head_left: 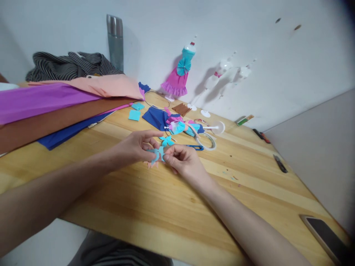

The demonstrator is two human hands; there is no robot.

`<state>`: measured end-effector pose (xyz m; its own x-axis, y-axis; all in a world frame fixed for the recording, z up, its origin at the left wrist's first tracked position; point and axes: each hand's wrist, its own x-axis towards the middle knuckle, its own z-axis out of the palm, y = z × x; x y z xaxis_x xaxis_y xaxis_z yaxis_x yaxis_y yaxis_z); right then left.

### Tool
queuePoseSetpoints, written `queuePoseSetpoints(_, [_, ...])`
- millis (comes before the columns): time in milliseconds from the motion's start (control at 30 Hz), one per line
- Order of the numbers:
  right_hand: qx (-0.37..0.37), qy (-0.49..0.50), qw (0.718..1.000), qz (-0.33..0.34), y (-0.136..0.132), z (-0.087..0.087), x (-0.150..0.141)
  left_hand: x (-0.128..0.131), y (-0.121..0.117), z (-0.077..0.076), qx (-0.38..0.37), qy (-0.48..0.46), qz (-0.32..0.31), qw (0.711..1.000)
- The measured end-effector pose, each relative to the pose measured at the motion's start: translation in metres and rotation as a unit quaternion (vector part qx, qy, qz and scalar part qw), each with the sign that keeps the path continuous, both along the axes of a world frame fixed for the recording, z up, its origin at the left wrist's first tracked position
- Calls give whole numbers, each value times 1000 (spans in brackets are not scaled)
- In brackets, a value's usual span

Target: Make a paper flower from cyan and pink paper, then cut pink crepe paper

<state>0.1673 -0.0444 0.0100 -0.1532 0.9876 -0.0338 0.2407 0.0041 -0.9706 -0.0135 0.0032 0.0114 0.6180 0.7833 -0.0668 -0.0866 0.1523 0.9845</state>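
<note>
Between my two hands is a light-blue paper flower cutout (pixel 160 153). My left hand (pixel 140 146) pinches its left side with thumb and fingers. At its right edge, my right hand (pixel 181 158) grips a petal between thumb and forefinger. Just under it, a peach paper cutout (pixel 152 164) with pointed edges shows, partly covered. Beyond my fingers lies another turquoise paper flower (pixel 167 141). Close behind that, a small mannequin (pixel 183 127) dressed in pink, turquoise and blue paper lies on its side. Blue thread snips (pixel 196 147) rest beside a tape roll (pixel 206 141).
Crepe paper sheets (pixel 55 99) spread across the left, before striped cloth (pixel 74 66) and a bottle (pixel 115 44). A dressed mannequin (pixel 177 75) and bare mannequins (pixel 219 72) stand by the wall. Turquoise squares (pixel 134 115) lie left; a cutter (pixel 280 164) and phone (pixel 321 234) lie right.
</note>
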Motion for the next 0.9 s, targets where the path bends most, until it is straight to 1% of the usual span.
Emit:
queuePoseSetpoints(133, [56,-64,996,-2,1,-4,1,-1,1,3,11,-13,-18,1000])
queuePoseSetpoints(200, [77,-102,992,3,2,-6,1,-2,3,3,24,3,-17,1000])
queuePoseSetpoints(333, [94,-155,983,14,5,-10,-1,-3,8,-1,61,68,26,995])
queuePoseSetpoints(467, [119,-207,971,12,7,-13,-3,-3,10,-8,81,99,44,991])
queuePoseSetpoints(567, [122,-211,970,9,7,-14,-4,-4,10,-8,73,107,17,991])
queuePoseSetpoints(667, [105,-191,976,13,8,-16,-4,-5,10,-6,74,110,-2,991])
queuePoseSetpoints(800, [81,-167,982,20,10,-18,-4,-5,9,-5,75,113,9,991])
queuePoseSetpoints(900, [74,-154,985,17,11,-19,-5,-3,8,-7,73,122,30,989])
